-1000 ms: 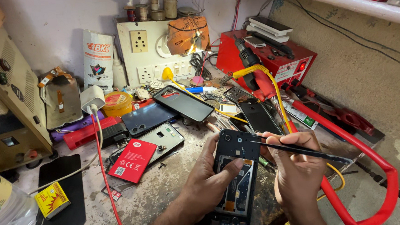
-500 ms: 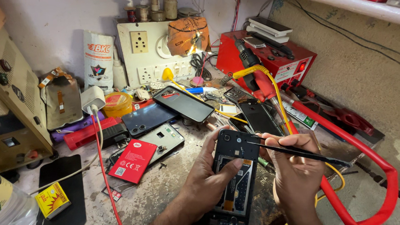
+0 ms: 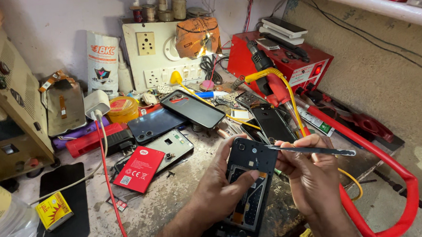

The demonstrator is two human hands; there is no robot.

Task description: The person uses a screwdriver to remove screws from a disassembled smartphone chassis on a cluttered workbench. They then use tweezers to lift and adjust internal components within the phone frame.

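Note:
My left hand [image 3: 219, 192] grips an opened black phone body [image 3: 251, 159] by its left side, thumb across its inner frame, camera end pointing away from me. Inside it I see dark parts and an orange strip. My right hand [image 3: 312, 173] pinches black tweezers [image 3: 314, 150], whose tips touch the phone's upper right edge. Both hands hover over the worn bench top [image 3: 176, 197].
A red battery [image 3: 140, 169], several phones and back covers [image 3: 192, 108] lie behind. A red station [image 3: 285, 57] with a thick red hose [image 3: 366, 144] runs along the right. A red cable [image 3: 109, 176], a black mat [image 3: 63, 198], a yellow box [image 3: 53, 210] and a beige machine [image 3: 8, 114] are on the left.
The phone body and both hands have shifted slightly; the tweezers stay at the phone's upper right edge. Nothing else has moved.

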